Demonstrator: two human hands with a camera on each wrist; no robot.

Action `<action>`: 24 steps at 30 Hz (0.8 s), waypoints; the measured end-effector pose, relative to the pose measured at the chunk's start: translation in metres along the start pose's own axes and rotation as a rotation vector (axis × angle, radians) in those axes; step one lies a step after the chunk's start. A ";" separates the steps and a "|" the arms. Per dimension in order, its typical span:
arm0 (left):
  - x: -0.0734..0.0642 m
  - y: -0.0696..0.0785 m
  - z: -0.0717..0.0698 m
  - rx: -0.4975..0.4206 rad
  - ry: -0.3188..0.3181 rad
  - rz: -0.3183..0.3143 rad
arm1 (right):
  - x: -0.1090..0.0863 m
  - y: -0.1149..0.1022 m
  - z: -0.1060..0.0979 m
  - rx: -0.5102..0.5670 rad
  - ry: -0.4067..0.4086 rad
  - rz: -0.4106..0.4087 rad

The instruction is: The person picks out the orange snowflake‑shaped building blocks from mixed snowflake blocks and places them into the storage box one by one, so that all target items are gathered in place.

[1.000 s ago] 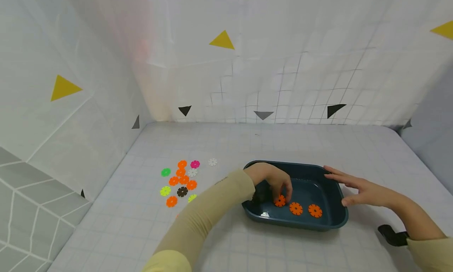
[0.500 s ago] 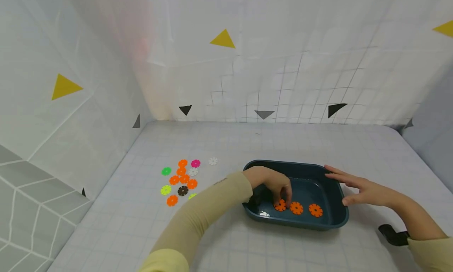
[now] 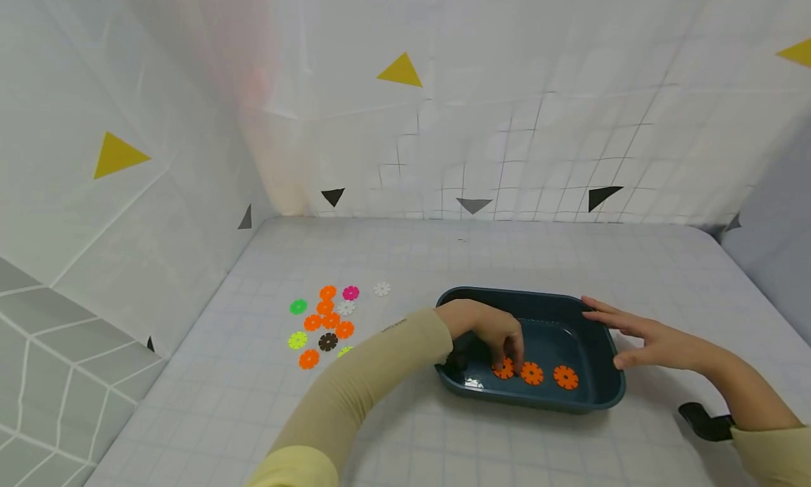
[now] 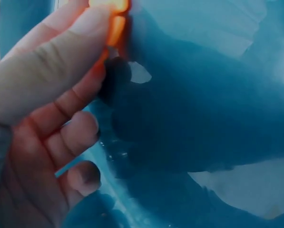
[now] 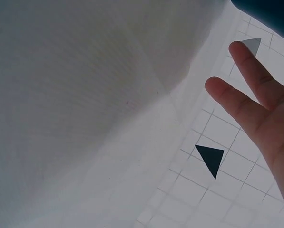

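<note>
Orange disc [image 3: 504, 372], pinched by left hand [image 3: 489, 324], just lowered into row with two discs [image 3: 531, 374], frame's lower right; right hand [image 3: 659, 341], fingers apart, beside tray [image 3: 507, 398].

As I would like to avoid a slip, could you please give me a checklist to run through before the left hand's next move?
1. Left hand within the tray: ok, it reaches down inside.
2. Pinched orange disc under control: ok, the left wrist view shows it in the fingers.
3. Pinched disc resting on the tray floor: cannot tell, fingers partly cover it.
4. Two other orange discs lying flat and apart: ok.
5. Right hand touching the tray rim: cannot tell, though it is at the right end.
6. Orange discs on the table well separated: not ok, several are bunched together.
</note>
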State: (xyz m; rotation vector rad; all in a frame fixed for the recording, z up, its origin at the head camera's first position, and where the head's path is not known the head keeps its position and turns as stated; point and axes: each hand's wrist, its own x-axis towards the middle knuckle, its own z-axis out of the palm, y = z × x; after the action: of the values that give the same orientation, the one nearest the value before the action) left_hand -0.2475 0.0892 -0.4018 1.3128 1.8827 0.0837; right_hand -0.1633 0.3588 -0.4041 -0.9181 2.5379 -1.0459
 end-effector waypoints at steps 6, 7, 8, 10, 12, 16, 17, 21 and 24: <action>-0.001 0.002 0.000 -0.009 -0.001 -0.011 | 0.000 0.000 0.000 0.000 0.000 0.003; -0.002 0.002 0.000 -0.012 -0.002 -0.010 | 0.000 0.000 0.000 -0.001 0.001 0.005; -0.002 0.002 0.001 -0.012 -0.001 -0.007 | 0.000 0.000 0.000 0.000 0.001 0.006; -0.002 0.002 0.001 -0.017 -0.002 -0.005 | 0.000 0.000 0.001 -0.002 0.002 0.010; -0.003 0.001 0.001 -0.019 -0.001 -0.004 | 0.000 0.000 0.001 -0.001 0.003 0.011; -0.003 0.002 0.002 -0.030 0.000 -0.009 | 0.000 0.000 0.001 -0.001 0.005 0.009; -0.003 0.002 0.001 -0.032 0.000 -0.010 | 0.000 0.001 0.001 -0.001 0.004 0.008; -0.004 0.002 0.001 -0.035 0.001 -0.010 | 0.000 0.001 0.001 -0.001 0.004 0.010; -0.004 0.002 0.001 -0.035 0.003 -0.008 | 0.000 0.000 0.001 -0.001 0.005 0.015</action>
State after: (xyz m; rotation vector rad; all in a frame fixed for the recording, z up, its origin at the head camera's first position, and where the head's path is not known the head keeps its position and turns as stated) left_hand -0.2448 0.0859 -0.3993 1.2823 1.8806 0.1141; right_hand -0.1631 0.3581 -0.4046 -0.8970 2.5452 -1.0441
